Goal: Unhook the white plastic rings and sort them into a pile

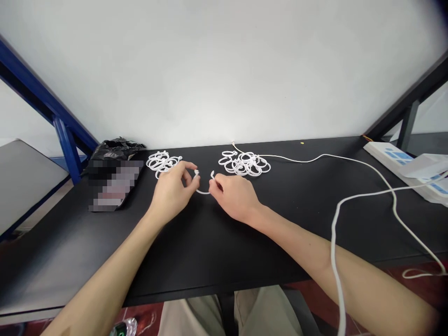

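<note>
Above the middle of the black table, a short white cord (203, 192) with small earbud-like ends hangs in a shallow curve between my two hands. The thumb and fingers of my left hand (175, 184) are closed around one end, its white tip showing. My right hand (236, 193) pinches the other end, whose tip points up between the hands. Just behind my left hand lies a pile of similar looped white cords (161, 161), partly covered by it. A second pile of white loops (247, 164) lies behind my right hand.
A crumpled black plastic bag (114, 151) and a flat dark packet, partly blurred (119, 184), lie at the left. A long white cable (336, 224) crosses the right side, passing over my right forearm. White-and-blue packaging (399, 161) is at the right edge; a wall (224, 84) stands behind.
</note>
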The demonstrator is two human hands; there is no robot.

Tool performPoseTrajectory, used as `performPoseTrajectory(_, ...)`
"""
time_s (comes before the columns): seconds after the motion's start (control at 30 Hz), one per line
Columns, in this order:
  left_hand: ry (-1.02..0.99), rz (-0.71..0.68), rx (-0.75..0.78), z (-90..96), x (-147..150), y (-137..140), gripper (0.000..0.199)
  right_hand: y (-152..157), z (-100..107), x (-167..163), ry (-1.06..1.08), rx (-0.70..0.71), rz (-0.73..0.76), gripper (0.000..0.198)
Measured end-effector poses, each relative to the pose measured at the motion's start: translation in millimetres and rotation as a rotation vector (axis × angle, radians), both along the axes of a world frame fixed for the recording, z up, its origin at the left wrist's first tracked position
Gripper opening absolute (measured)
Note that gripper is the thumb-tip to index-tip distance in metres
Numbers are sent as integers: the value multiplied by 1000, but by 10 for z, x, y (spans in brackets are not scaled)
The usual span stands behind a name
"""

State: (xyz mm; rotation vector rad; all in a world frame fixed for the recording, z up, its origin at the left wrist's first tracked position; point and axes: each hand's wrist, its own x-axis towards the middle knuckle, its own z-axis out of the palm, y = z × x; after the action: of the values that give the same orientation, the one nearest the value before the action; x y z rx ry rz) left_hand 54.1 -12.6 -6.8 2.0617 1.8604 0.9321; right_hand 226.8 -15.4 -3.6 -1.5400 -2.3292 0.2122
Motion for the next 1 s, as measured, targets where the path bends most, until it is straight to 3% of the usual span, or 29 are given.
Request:
performPoseTrajectory(0.17, 81, -2, 60, 8, -222, 97, 28, 156, 35, 183, 82, 49, -120, 42)
performPoseTrajectory(0.27, 229, 279, 71, -12, -484, 161, 29, 349, 84, 405, 149, 70, -269, 48)
performPoseTrajectory(0.37, 400, 381, -40, -63, -657, 203, 29, 509, 109, 568, 132, 46, -392, 54)
performPoseTrajectory(0.6, 556, 321, -87, -118, -560, 151, 34, 551, 89, 604, -41, 1, -493, 61)
performPoseTrajectory(0.77, 531, 206, -62, -105, -462, 95, 21, 541, 81, 609, -40, 45, -494, 53)
performPoseTrajectory(0.87, 518, 117, -25, -147, -406, 96, 17, 493, 79, 553, -18, 76, -429, 49)
performPoseTrajectory(1.0, 437, 0, 48, -152, -326, 91, 17, 314, 56, 361, 27, 136, -188, 42)
